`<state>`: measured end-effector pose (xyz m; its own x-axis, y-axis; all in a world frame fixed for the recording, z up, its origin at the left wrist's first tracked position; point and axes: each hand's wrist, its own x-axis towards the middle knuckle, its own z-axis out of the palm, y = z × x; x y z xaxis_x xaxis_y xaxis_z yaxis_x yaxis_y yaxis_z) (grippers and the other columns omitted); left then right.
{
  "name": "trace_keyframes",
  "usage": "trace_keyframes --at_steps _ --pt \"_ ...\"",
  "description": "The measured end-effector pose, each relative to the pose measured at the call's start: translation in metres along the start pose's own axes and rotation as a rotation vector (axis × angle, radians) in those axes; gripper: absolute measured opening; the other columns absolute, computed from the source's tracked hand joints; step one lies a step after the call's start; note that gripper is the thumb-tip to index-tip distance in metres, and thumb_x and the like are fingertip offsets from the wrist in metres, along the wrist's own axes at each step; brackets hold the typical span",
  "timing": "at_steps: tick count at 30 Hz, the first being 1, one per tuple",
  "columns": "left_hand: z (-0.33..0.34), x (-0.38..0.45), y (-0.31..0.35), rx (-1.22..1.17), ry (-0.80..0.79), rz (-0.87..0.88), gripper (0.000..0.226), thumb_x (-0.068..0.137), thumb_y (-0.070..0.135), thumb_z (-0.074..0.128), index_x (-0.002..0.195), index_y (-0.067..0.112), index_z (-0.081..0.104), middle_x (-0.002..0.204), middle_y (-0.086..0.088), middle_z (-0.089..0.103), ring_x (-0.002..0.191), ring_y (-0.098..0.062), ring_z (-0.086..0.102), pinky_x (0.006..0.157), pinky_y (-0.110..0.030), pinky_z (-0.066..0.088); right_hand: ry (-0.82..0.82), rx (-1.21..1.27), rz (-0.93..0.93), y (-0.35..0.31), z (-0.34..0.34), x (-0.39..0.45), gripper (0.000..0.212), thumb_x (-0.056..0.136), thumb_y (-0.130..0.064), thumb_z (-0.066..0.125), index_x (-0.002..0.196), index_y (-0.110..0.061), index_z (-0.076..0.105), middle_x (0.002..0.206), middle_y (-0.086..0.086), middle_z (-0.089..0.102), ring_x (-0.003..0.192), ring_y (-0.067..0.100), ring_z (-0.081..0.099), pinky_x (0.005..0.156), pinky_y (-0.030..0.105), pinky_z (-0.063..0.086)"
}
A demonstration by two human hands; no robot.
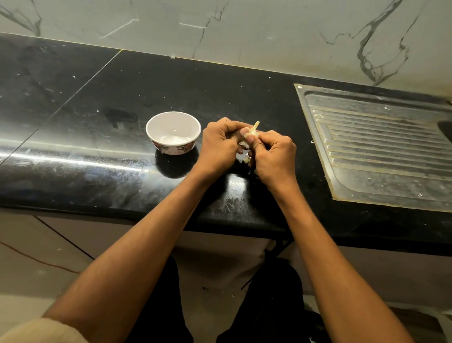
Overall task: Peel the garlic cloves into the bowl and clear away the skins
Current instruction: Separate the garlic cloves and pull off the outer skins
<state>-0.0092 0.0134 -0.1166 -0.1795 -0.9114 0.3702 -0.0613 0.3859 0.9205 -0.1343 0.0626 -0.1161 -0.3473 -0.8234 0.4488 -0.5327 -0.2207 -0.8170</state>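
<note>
Left hand (219,145) and right hand (273,155) pinch a papery, stemmed garlic bulb (253,133) beside the round glossy bowl (173,131) on the polished black worktop (92,118).

One bowl (173,131), seemingly one garlic bulb (252,133)

The bowl (172,131) is white inside, with a dark red-and-brown floral print round its outer wall. The garlic (253,133) is off-white with a pale yellow stem. The counter (92,129) is glossy black, flecked with white specks and scuffs. Behind it the wall (226,18) is pale grey-white marble — dark grey veins run through it. The drainboard (384,149) is dull silver steel, ribbed in parallel lines — its rim is stained tan. The trousers (273,316) are black, and a cream sleeve (44,332) shows.
</note>
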Motion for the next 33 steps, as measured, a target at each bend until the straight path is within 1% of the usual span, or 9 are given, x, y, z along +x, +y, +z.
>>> trace_keyframes --at_steps 2,6,11,15,19,22,27,29,33 --pt "0.001 -0.001 0.001 0.009 0.011 0.022 0.015 0.095 0.003 0.067 0.103 0.008 0.079 0.094 -0.011 0.074 0.062 -0.013 0.068 0.065 -0.029 0.058 0.028 -0.013 0.0 -0.002 0.0 -0.001 0.019 0.095 -0.023 0.074 0.087 -0.008 0.081 0.075 0.01 0.071 0.072 0.03 0.065 0.065 0.042 0.051" --pt "0.002 -0.003 0.004 -0.042 0.01 0.025 0.013 0.096 0.0 0.066 0.106 0.001 0.075 0.094 -0.01 0.077 0.063 -0.012 0.07 0.067 -0.027 0.059 0.107 -0.015 0.002 -0.005 -0.002 -0.001 0.019 0.095 -0.021 0.072 0.085 -0.008 0.08 0.077 0.006 0.074 0.074 0.024 0.068 0.068 0.038 0.051" --pt "0.001 -0.004 0.006 -0.13 -0.017 -0.028 0.019 0.091 -0.008 0.069 0.108 -0.002 0.071 0.103 -0.016 0.076 0.077 -0.017 0.076 0.076 -0.027 0.061 0.208 0.016 -0.007 -0.005 -0.006 -0.001 0.021 0.093 -0.024 0.072 0.083 -0.008 0.079 0.076 0.007 0.073 0.071 0.022 0.065 0.067 0.038 0.05" --pt "0.002 -0.01 0.012 -0.16 -0.053 -0.073 0.013 0.086 -0.013 0.072 0.095 -0.003 0.072 0.089 -0.018 0.076 0.078 -0.025 0.078 0.074 -0.029 0.062 0.281 0.052 0.004 -0.001 -0.012 0.001 0.031 0.093 -0.026 0.071 0.069 -0.005 0.073 0.064 0.007 0.065 0.062 0.022 0.056 0.058 0.035 0.044" --pt "0.001 -0.012 0.012 -0.173 -0.085 -0.112 0.022 0.079 -0.015 0.077 0.081 0.007 0.075 0.08 -0.012 0.077 0.077 -0.028 0.078 0.071 -0.031 0.062 0.277 0.074 0.03 -0.003 -0.012 0.0 0.036 0.093 -0.024 0.072 0.061 -0.008 0.067 0.058 0.005 0.059 0.056 0.01 0.046 0.055 0.029 0.038" --pt "0.0 -0.013 0.013 -0.132 -0.111 -0.094 0.025 0.075 -0.015 0.079 0.081 0.009 0.076 0.08 -0.01 0.078 0.079 -0.023 0.078 0.068 -0.026 0.06 0.296 0.104 0.06 -0.002 -0.014 0.003 0.039 0.093 -0.026 0.071 0.059 -0.007 0.066 0.055 0.005 0.057 0.054 0.018 0.048 0.054 0.036 0.04" --pt "-0.001 -0.015 0.015 -0.059 -0.218 -0.038 0.042 0.073 -0.028 0.055 0.086 0.006 0.075 0.081 -0.01 0.079 0.081 -0.019 0.078 0.072 -0.026 0.061 0.31 0.113 0.067 -0.001 -0.014 0.003 0.038 0.093 -0.026 0.07 0.062 -0.005 0.069 0.055 0.006 0.06 0.058 0.031 0.055 0.055 0.042 0.044" --pt "-0.001 -0.015 0.015 -0.064 -0.244 -0.042 0.044 0.071 -0.029 0.049 0.088 0.002 0.075 0.082 -0.013 0.078 0.081 -0.02 0.078 0.075 -0.028 0.062 0.31 0.111 0.065 0.001 -0.014 0.003 0.037 0.094 -0.026 0.07 0.062 -0.007 0.069 0.055 0.005 0.061 0.058 0.03 0.056 0.055 0.042 0.044" --pt "-0.002 -0.014 0.016 -0.104 -0.261 -0.051 0.05 0.068 -0.028 0.038 0.092 -0.004 0.074 0.084 -0.017 0.078 0.082 -0.025 0.078 0.07 -0.022 0.057 0.315 0.098 0.057 0.002 -0.013 0.004 0.036 0.093 -0.025 0.071 0.062 -0.008 0.07 0.055 0.003 0.06 0.054 0.022 0.05 0.053 0.038 0.042"
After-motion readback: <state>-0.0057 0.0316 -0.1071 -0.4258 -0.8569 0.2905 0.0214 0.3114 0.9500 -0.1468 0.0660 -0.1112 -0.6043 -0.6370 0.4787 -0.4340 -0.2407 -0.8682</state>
